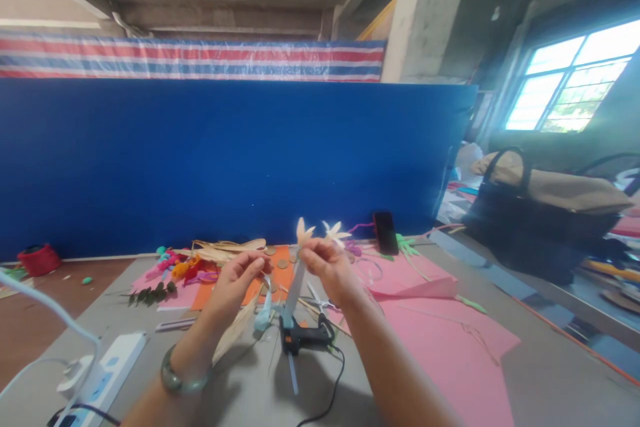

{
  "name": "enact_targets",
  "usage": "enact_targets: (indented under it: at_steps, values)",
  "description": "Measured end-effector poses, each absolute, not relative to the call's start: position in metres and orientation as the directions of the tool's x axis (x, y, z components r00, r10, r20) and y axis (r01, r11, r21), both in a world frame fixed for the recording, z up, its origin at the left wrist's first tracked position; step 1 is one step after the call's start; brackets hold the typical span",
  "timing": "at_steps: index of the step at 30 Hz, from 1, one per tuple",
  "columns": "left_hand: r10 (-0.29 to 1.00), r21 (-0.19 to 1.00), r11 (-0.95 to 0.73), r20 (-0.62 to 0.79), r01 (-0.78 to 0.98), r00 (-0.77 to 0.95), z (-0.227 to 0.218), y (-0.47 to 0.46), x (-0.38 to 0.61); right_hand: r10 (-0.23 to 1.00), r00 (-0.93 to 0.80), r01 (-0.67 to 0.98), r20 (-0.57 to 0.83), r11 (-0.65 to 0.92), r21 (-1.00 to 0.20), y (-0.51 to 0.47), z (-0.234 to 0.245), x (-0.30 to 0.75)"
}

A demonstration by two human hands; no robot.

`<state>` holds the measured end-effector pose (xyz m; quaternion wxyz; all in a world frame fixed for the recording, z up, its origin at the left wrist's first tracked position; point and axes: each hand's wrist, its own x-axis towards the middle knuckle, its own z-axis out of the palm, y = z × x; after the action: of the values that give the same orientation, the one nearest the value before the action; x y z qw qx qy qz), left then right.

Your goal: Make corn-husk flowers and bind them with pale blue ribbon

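My right hand (pixel 327 270) is pinched on a cream flower-like piece with pointed petals (pixel 303 231). A second pale flower-like piece (pixel 335 232) shows just behind those fingers; whether it is also held I cannot tell. Below the pinch a long pale strip (pixel 295 287) runs down towards a black glue gun (pixel 306 335) on the table. To the left, my left hand (pixel 243 280) has thumb and fingertips closed together. Under its fingertips is a light blue strip-like piece (pixel 263 313); the grip on it is unclear.
Scissors (pixel 323 300) lie behind the glue gun. Pink sheets (pixel 440 347) cover the right side, with a phone (pixel 385 233) leaning at the back. Dried husks (pixel 220 251) and colourful yarn-like pieces (pixel 185 268) lie left. A power strip (pixel 113 373) stands front left; a blue partition (pixel 225 160) rises behind.
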<state>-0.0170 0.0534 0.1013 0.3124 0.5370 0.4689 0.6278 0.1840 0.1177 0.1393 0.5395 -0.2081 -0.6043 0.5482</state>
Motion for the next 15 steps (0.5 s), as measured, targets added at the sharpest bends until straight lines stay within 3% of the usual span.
enact_targets:
  at_steps: [6, 15]
  values:
    - [0.964, 0.935, -0.267, 0.258, -0.232, -0.070, 0.112, 0.036, 0.012, 0.797, -0.461, -0.332, 0.389, 0.252, -0.909, 0.099, 0.127, 0.157]
    - [0.995, 0.932, -0.095, 0.097, -0.351, -0.012, 0.113, 0.034, 0.013, 0.776, -0.494, -0.281, 0.392, 0.284, -0.917, 0.099, 0.126, 0.155]
